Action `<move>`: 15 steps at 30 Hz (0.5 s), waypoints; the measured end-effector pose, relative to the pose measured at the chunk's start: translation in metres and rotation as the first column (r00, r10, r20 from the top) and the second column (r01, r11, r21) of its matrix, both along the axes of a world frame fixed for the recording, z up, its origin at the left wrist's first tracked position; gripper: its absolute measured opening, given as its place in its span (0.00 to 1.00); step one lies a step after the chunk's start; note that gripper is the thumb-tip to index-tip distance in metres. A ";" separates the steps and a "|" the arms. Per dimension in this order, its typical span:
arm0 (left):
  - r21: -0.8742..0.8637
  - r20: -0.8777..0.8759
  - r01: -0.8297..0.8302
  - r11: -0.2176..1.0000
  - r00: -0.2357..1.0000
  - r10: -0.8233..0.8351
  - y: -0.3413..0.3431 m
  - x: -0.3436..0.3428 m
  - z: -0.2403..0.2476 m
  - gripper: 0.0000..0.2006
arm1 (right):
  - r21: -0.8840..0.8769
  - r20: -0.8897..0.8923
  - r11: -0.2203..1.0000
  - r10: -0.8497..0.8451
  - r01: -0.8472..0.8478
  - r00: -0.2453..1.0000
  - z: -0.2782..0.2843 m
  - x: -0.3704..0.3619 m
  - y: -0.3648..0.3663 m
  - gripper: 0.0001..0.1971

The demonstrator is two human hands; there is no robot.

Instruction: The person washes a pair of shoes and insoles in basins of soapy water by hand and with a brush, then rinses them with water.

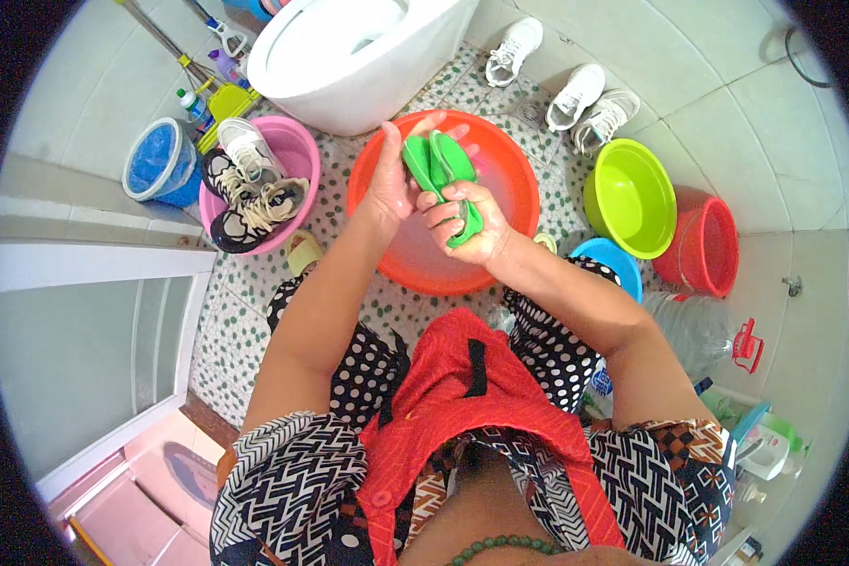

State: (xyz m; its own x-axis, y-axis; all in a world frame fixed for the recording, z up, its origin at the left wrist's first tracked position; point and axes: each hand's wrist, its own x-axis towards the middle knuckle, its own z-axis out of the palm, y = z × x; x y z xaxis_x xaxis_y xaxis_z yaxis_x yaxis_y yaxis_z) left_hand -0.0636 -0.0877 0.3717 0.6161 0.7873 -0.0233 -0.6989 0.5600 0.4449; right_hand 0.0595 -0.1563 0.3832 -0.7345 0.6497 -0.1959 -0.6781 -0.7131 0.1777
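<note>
Over the orange basin (pixel 368 226) of cloudy water, I hold a pair of bright green insoles (pixel 453 162), pressed together and slightly bent. My right hand (pixel 478 223) is wrapped round their lower end, the fingers closed across them. On the other side, my left hand (pixel 391 179) is open, its thumb up and its fingers stretched out behind the insoles, which partly hide them. Whether the left palm touches the insoles I cannot tell. Wet skin shows on both hands.
A pink basin (pixel 309 156) of shoes stands left, beside a blue bucket (pixel 173 179). The white toilet (pixel 349 85) is ahead. White sneakers (pixel 575 97) line the wall. On the right are a lime basin (pixel 629 200), a red bucket (pixel 700 247) and a large clear bottle (pixel 693 335).
</note>
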 end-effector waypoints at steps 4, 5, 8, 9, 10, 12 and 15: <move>0.314 -0.091 0.114 0.943 0.992 -0.090 0.013 -0.007 0.008 0.35 | -0.019 -0.122 0.997 0.070 -0.073 0.990 -0.002 -0.007 0.000 0.14; 0.304 -0.041 0.159 0.939 0.987 -0.154 0.021 -0.010 0.001 0.26 | -0.001 -0.078 0.995 0.097 -0.098 0.992 -0.002 -0.009 -0.001 0.13; 0.215 -0.475 0.256 0.942 0.871 -0.128 0.027 -0.028 -0.020 0.17 | 0.024 0.250 0.981 0.181 -0.193 0.951 -0.007 -0.020 -0.001 0.10; 0.164 -0.596 0.254 0.953 0.796 -0.110 0.019 -0.025 -0.017 0.13 | 0.017 0.395 0.972 0.208 -0.233 0.895 -0.011 -0.023 -0.002 0.11; 0.279 -0.684 0.263 0.924 0.730 -0.002 0.014 -0.017 -0.017 0.13 | 0.008 0.537 0.963 0.223 -0.269 0.814 -0.013 -0.022 -0.003 0.11; 0.481 -0.789 0.314 0.818 0.561 0.249 0.005 -0.005 -0.024 0.13 | 0.090 0.825 0.950 0.098 -0.299 0.556 -0.034 -0.022 -0.006 0.09; 0.542 -0.816 0.228 0.809 0.371 0.443 -0.006 0.002 -0.056 0.16 | 0.394 0.906 0.802 -0.420 -0.448 0.045 -0.064 -0.028 -0.008 0.10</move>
State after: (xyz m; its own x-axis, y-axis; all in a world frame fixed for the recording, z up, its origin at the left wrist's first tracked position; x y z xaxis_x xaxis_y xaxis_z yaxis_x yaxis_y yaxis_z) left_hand -0.0612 -0.0936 0.3159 0.3868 0.9186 -0.0806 0.2690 -0.0288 0.9627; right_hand 0.0312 -0.1646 0.3193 -0.1499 0.9129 -0.3796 0.1304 -0.3623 -0.9229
